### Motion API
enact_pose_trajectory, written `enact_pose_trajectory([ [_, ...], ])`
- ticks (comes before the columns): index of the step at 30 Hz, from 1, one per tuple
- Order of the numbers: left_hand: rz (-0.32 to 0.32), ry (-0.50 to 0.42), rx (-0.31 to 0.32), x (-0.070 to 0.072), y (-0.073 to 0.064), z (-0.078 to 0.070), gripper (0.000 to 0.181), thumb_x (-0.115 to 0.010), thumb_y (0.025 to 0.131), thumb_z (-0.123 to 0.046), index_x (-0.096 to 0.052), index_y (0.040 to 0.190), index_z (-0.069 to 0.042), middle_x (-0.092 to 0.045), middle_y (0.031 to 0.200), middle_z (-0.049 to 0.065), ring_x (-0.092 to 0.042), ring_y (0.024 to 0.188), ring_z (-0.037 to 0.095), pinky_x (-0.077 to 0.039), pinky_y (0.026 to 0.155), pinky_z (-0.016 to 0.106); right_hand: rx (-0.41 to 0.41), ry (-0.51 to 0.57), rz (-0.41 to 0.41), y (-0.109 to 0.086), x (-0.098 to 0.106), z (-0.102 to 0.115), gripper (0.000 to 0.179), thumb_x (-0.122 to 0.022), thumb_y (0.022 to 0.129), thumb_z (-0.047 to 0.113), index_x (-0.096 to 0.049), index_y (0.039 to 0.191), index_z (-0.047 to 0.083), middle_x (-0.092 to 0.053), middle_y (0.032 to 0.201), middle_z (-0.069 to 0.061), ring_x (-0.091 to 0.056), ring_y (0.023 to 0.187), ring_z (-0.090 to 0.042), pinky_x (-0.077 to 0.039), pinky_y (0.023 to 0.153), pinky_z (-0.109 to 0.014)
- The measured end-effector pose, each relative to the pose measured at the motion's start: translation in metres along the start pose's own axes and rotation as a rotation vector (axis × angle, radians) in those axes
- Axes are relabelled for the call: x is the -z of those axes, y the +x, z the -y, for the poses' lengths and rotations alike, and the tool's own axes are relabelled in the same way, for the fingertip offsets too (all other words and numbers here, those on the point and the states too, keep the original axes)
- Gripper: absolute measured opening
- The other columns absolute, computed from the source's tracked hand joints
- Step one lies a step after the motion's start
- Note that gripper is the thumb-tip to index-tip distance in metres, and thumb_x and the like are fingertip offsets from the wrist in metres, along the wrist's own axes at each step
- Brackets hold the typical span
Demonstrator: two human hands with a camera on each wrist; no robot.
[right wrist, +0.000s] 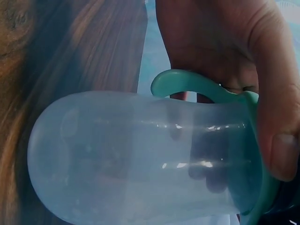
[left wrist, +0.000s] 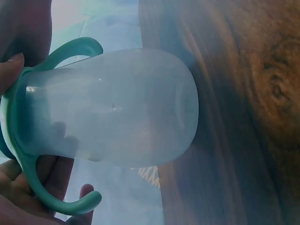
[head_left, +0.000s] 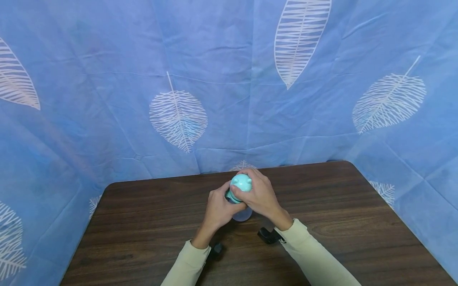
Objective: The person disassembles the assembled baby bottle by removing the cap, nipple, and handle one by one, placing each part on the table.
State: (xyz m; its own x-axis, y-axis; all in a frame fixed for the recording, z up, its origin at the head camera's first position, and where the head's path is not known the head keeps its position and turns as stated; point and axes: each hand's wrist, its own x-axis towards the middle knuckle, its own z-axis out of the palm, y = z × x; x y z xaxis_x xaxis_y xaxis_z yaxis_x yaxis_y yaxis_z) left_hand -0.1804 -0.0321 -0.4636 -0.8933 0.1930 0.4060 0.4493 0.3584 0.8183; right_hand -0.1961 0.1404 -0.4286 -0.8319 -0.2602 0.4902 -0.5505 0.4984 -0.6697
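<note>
A baby bottle [head_left: 242, 215] with a translucent body is held upright over the table, between both hands. Its rounded teal cap [head_left: 241, 182] has two small ear-like bumps. My left hand [head_left: 219, 206] grips the bottle around its teal collar, thumb across the near side. From the right, my right hand [head_left: 261, 192] grips the cap, with the thumb on its near side and the fingers behind it. Two curved teal handles [left wrist: 75, 206] stick out from the collar in the left wrist view. In the right wrist view, fingers show blurred through the clear body [right wrist: 117, 159].
A dark wood-grain table [head_left: 150, 222] with rounded far corners lies beneath the hands. Behind it hangs a blue cloth [head_left: 229, 111] printed with white leaves, which also runs along both sides. Black wrist devices [head_left: 268, 235] sit under the pale sleeves.
</note>
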Motion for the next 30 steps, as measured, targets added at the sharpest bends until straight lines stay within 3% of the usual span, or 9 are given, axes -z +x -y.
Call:
enact_pose_trajectory([
  [13, -0.010, -0.016, 0.003, -0.0009, -0.0001, 0.0015, 0.058, -0.091, 0.086, -0.023, -0.074, 0.137, -0.001, -0.080, 0.114, 0.009, -0.076, 0.095, 0.023, -0.062, 0.080, 0.036, 0.037, -0.026, -0.031, 0.0023, -0.0016, 0.0013, 0.038, -0.081, 0.093, 0.027, -0.074, 0.123, 0.003, -0.072, 0.115, -0.013, -0.069, 0.084, -0.025, -0.060, 0.064, -0.038],
  [20, -0.002, -0.005, -0.016, -0.0016, -0.0005, -0.0021, 0.059, -0.096, 0.085, -0.028, -0.075, 0.131, 0.001, -0.080, 0.112, 0.010, -0.077, 0.093, 0.022, -0.063, 0.077, 0.034, 0.017, 0.001, -0.040, 0.0078, 0.0035, 0.0007, 0.035, -0.081, 0.095, 0.027, -0.075, 0.120, 0.003, -0.074, 0.108, -0.012, -0.071, 0.081, -0.023, -0.060, 0.062, -0.036],
  [30, -0.019, -0.008, 0.004, -0.0009, -0.0011, -0.0012, 0.054, -0.093, 0.086, -0.027, -0.076, 0.131, -0.002, -0.080, 0.111, 0.008, -0.076, 0.091, 0.022, -0.062, 0.076, 0.034, -0.054, -0.001, 0.029, 0.0045, 0.0037, 0.0051, 0.045, -0.082, 0.099, 0.034, -0.072, 0.134, 0.007, -0.072, 0.124, -0.012, -0.071, 0.090, -0.023, -0.061, 0.068, -0.037],
])
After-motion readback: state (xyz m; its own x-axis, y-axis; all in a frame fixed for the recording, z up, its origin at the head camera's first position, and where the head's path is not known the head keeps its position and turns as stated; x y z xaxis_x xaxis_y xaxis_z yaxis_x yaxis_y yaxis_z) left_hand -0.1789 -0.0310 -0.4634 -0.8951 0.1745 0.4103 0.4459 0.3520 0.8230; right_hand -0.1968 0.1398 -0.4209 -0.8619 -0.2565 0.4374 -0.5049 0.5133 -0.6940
